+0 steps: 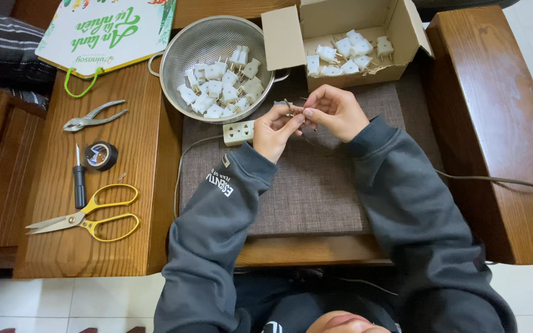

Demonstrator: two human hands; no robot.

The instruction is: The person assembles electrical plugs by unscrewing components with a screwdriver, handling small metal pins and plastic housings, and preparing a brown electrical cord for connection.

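From the head camera, looking straight down, the left hand (274,131) and the right hand (334,111) meet over a grey woven mat (316,185) that lies on the wooden worktop (124,234). Both hands are closed, fingertips pinched together on a thin wire end (292,108) held between them; what exactly sits at the tip is too small to tell. A thin cable (495,180) runs off to the right across the wooden armrest (495,123), and another length curves along the mat's left edge. Just left of the left hand, touching the mat, lies a white socket block (238,132). Behind the hands stands a metal colander (183,46) holding a heap of white plugs (220,89), and beside it to the right an open cardboard box (402,37) with more white plugs (347,52) inside. On the bare wood to the left, well apart from the hands, lie pliers (92,116), a roll of black tape (101,155), a dark-handled screwdriver (79,182) and yellow-handled scissors (90,219). At the far left corner rests a green-and-white printed bag (106,31) with a green cord handle. Both arms wear dark grey sleeves (217,228), and pale floor tiles (63,302) show below the worktop's edge.
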